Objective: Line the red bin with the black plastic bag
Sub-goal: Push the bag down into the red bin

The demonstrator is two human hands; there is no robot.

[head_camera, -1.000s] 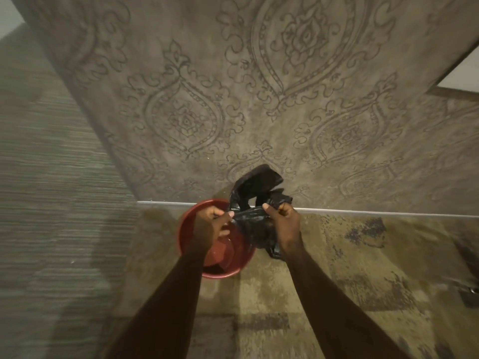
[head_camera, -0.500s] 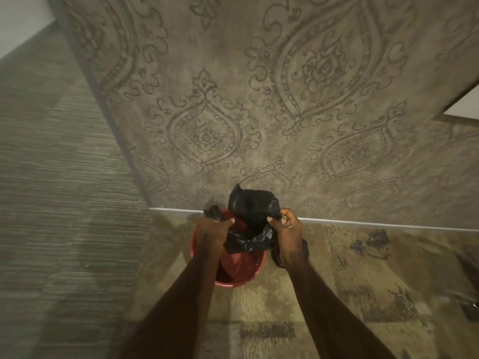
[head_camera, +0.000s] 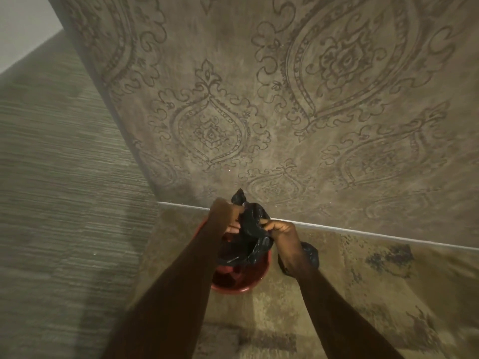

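Note:
A round red bin stands on the floor close to the wall, below my arms. A crumpled black plastic bag hangs over the bin's mouth, its lower folds drooping inside. My left hand pinches the bag's left edge and my right hand pinches its right edge, both just above the rim. A tail of the bag hangs behind my right wrist, outside the bin. My left forearm hides much of the bin's left side.
A wall with damask-patterned wallpaper rises right behind the bin, with a pale strip along its base. A striped wall meets it at a corner on the left. The floor is mottled tan with dark patches.
Both hands have lowered the bag toward the bin, and its lower part now droops into the mouth. The hands have drawn closer together on the bag's top edge.

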